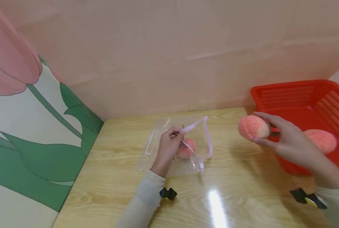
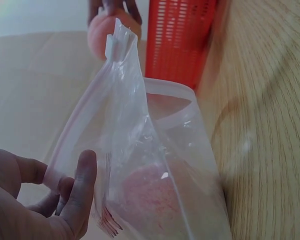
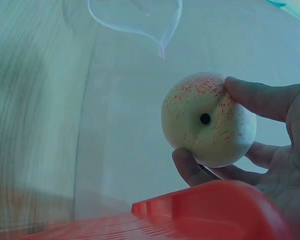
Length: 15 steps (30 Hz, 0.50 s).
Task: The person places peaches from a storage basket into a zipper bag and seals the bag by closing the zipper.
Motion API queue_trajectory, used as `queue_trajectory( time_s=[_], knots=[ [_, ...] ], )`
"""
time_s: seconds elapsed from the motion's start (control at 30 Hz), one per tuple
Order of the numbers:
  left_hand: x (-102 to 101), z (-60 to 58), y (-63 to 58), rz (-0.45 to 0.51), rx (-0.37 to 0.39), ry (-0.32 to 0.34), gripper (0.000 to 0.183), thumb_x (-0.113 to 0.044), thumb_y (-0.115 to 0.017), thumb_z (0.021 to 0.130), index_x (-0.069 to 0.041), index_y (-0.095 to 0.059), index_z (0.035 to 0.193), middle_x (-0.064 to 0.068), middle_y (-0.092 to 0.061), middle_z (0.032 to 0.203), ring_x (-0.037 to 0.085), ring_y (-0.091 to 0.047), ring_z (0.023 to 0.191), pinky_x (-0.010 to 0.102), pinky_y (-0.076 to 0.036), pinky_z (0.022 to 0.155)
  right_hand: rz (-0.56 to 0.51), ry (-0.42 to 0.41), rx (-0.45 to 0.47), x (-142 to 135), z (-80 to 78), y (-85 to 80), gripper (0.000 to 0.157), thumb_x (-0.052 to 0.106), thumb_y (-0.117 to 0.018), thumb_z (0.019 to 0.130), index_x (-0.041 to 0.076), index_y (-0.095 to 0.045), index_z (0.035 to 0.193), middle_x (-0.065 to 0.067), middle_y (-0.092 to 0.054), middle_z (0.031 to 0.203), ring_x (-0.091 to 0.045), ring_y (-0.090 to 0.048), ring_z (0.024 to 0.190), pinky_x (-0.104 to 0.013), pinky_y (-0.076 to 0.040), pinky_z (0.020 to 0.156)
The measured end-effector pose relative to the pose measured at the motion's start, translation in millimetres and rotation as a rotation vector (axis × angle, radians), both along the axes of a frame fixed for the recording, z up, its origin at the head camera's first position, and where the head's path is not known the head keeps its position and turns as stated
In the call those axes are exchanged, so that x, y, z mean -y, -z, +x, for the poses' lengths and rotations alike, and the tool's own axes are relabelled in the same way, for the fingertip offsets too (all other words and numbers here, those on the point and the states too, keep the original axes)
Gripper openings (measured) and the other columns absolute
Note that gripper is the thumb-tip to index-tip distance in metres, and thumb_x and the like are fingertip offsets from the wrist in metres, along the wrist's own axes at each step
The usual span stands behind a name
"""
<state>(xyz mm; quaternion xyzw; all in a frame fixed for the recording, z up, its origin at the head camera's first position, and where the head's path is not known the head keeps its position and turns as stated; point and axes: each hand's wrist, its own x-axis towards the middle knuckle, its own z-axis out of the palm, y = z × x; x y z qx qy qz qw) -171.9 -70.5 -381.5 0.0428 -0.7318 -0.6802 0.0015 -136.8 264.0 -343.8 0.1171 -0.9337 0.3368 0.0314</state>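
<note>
A clear slider-zip bag (image 1: pixel 151 158) with a pinkish zip edge lies on the table, its mouth held apart and facing right. My left hand (image 1: pixel 170 144) pinches the zip edge on one side; the left wrist view shows the slider (image 2: pixel 111 47) at a corner of the mouth. Inside the bag is one pink peach (image 1: pixel 187 150). My right hand (image 1: pixel 290 139) grips a second peach (image 1: pixel 250 127) between thumb and fingers, in the air between bag and basket. In the right wrist view this peach (image 3: pixel 200 135) is pale with red specks and a dark stem hole.
A red plastic basket (image 1: pixel 289 84) with perforated walls stands on the right of the wooden table (image 1: pixel 101 186). Another peach (image 1: pixel 321 141) lies in it, partly behind my right hand. A plain beige wall covering (image 1: pixel 169 63) rises behind the table, with a tulip panel (image 1: pixel 44 158) at left.
</note>
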Motion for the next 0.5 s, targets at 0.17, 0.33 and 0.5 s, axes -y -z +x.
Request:
queue_trajectory(
  time_s=[0.17, 0.33, 0.5],
  knots=[
    [-1, -0.7, 1.4, 0.014, -0.01, 0.001, 0.015, -0.005, -0.063, 0.094, 0.006, -0.065, 0.103, 0.004, -0.06, 0.082, 0.007, -0.062, 0.06, 0.027, -0.061, 0.061, -0.006, -0.019, -0.028, 3, 0.6, 2.6, 0.088, 0.024, -0.086, 0.078, 0.019, -0.038, 0.152, -0.019, -0.049, 0.143, -0.041, -0.053, 0.115, -0.048, -0.062, 0.074],
    [-1, -0.3, -0.9, 0.013, -0.012, 0.006, 0.015, -0.003, -0.063, 0.093, 0.007, -0.065, 0.104, 0.005, -0.061, 0.083, 0.007, -0.062, 0.061, 0.026, -0.061, 0.061, -0.005, -0.018, -0.031, 7, 2.0, 5.0, 0.089, 0.021, -0.086, 0.077, 0.019, -0.038, 0.152, -0.02, -0.047, 0.145, -0.043, -0.05, 0.118, -0.065, -0.055, 0.085],
    [0, 0.1, -1.7, -0.003, -0.024, 0.002, 0.014, -0.003, -0.063, 0.093, 0.006, -0.065, 0.102, 0.002, -0.06, 0.08, 0.007, -0.06, 0.06, 0.024, -0.059, 0.058, 0.001, -0.036, -0.05, 10, 0.5, 7.1, 0.088, 0.022, -0.087, 0.076, 0.019, -0.04, 0.151, -0.019, -0.051, 0.143, -0.041, -0.053, 0.116, -0.044, -0.061, 0.083]
  ],
)
